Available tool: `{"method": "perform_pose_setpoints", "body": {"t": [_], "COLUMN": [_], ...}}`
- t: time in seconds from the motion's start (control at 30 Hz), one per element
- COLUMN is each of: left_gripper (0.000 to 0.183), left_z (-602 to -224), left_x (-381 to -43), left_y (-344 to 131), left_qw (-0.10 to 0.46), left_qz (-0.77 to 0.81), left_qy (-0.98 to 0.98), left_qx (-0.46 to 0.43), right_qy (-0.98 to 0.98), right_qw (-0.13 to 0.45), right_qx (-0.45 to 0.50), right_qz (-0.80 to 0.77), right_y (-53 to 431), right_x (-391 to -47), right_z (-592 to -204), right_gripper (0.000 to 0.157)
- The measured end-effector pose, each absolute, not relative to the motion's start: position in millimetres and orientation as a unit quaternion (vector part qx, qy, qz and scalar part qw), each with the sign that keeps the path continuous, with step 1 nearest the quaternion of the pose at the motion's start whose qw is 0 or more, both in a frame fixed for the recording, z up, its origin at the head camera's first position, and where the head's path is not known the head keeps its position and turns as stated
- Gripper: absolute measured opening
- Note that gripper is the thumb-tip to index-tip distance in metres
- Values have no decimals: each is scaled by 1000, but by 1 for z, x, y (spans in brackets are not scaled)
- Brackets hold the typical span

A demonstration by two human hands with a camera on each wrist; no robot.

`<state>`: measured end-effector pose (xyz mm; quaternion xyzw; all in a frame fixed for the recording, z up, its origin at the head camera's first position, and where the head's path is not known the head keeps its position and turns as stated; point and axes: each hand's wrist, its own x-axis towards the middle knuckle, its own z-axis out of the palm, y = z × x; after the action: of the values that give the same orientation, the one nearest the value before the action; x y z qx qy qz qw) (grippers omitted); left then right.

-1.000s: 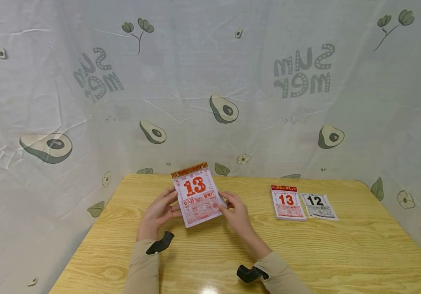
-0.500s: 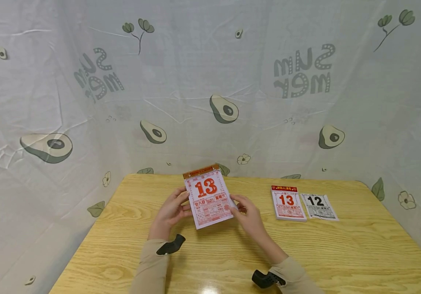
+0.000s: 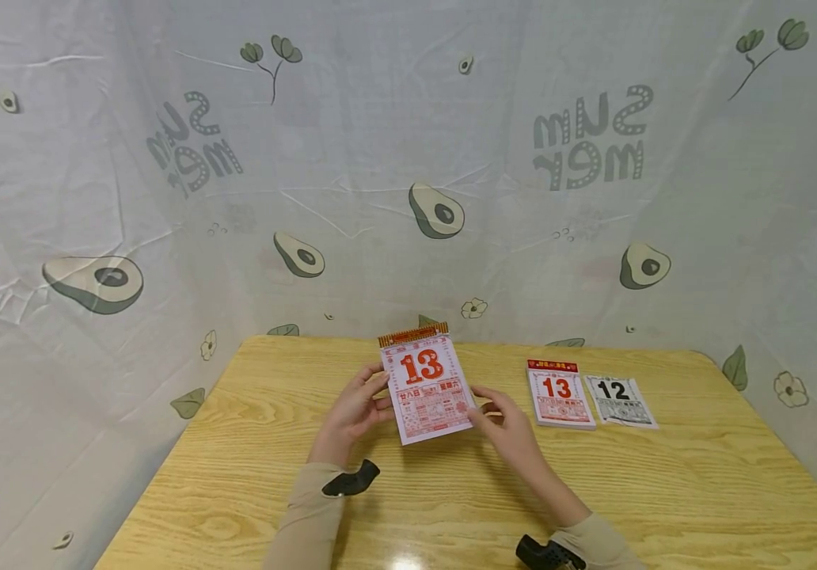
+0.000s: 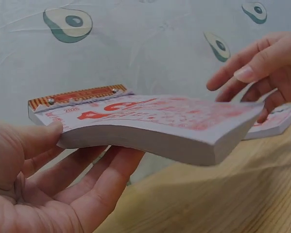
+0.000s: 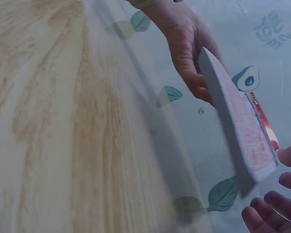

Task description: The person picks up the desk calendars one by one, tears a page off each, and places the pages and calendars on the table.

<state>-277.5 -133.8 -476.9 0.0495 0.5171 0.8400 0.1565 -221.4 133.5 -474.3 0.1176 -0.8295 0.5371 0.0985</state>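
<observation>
A thick tear-off calendar pad (image 3: pixel 428 388), with a big red 13 and a red and gold striped header, is held tilted above the table. My left hand (image 3: pixel 357 410) grips its left edge. In the left wrist view, the left thumb lies on top and the fingers of my left hand (image 4: pixel 87 189) support the underside. My right hand (image 3: pixel 508 427) is beside the pad's lower right edge. In the left wrist view, the thumb and index finger of that right hand (image 4: pixel 266 65) are spread apart over the far edge, pinching nothing.
On the wooden table (image 3: pixel 665 483), a smaller calendar pad (image 3: pixel 561 394) with a red 13 lies to the right. Next to it is a loose calendar sheet (image 3: pixel 621 401) with a black 12. A white printed curtain (image 3: pixel 351 182) stands behind the table.
Both hands and the calendar pad have moved to the right in the head view. The left hand keeps its grip, while the small pad and loose sheet stay in place.
</observation>
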Motion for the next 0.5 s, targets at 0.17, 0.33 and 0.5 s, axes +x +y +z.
{"method": "perform_pose_setpoints", "body": {"t": [0.17, 0.33, 0.5], "left_gripper": [28, 31, 29], "left_z": [-480, -482, -482], "left_x": [-277, -275, -273], "left_y": [-125, -116, -107], "left_qw": [157, 163, 168], "left_qz": [839, 835, 835], "left_qy": [520, 525, 523], "left_qx": [41, 35, 45], "right_qy": [-848, -851, -831], "right_qw": [163, 259, 348], "right_qx": [134, 171, 231], "right_qz": [486, 424, 368], "right_y": [148, 154, 151], "right_x": [-223, -225, -223], "right_z": [-468, -460, -453], "right_gripper": [41, 41, 39]}}
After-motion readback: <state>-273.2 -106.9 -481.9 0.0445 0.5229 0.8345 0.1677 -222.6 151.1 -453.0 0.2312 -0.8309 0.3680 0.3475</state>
